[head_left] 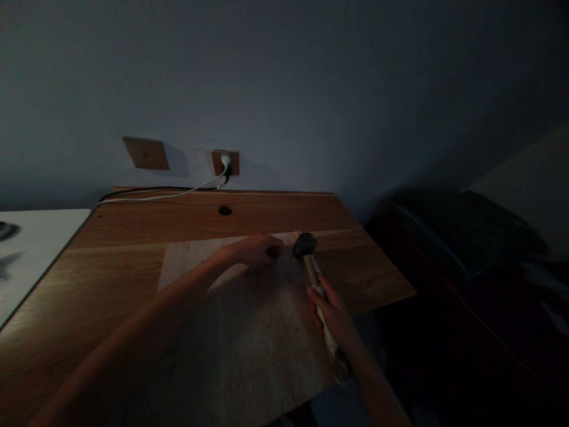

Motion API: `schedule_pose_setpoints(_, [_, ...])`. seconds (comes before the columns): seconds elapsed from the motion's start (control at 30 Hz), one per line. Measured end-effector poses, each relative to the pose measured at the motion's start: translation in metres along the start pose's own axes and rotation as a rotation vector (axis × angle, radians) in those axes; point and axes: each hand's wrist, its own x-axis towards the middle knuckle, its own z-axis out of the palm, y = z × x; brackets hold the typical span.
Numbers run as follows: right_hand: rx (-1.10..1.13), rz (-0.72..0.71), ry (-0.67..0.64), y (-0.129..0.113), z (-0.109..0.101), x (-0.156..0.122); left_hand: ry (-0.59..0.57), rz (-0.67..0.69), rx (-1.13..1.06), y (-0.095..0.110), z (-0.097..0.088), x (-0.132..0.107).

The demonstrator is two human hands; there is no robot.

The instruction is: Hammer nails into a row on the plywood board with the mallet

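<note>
The light is dim and details are faint. My left hand (260, 249) reaches across a pale board or mat (249, 332). Its fingers are curled together, and a dark reddish patch shows at the fingertips; what they hold, if anything, I cannot make out. Just below that hand lies a small, thin metallic thing (253, 273). My right hand (329, 305) is wrapped round a long, pale-handled tool (312, 271), slanting from upper left to lower right. A dark round piece (304, 245) sits at the tool's far end; whether the two are joined is unclear.
The wooden desk (373, 267) meets a grey wall with a plugged socket (217, 160) and a second wall plate (146, 153). A white cable (178, 196) runs along the back. A white surface (40, 249) adjoins the left. Dark shapes stand beyond the right edge.
</note>
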Motion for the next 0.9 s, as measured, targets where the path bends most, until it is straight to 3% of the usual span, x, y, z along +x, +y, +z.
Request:
schedule_pose_setpoints(0.13, [-0.011,-0.028,-0.005,0.001,0.000,0.000,0.194,-0.084,-0.035,-0.011,0.007,0.006])
schedule_pose_setpoints(0.3, [-0.022,-0.018,-0.007,-0.002,0.000,-0.003,0.273,-0.092,-0.038,-0.016,0.013,0.005])
schedule_pose_setpoints(0.9, [-0.001,0.002,0.013,-0.004,0.001,-0.003,0.256,-0.022,-0.014,-0.020,0.016,-0.001])
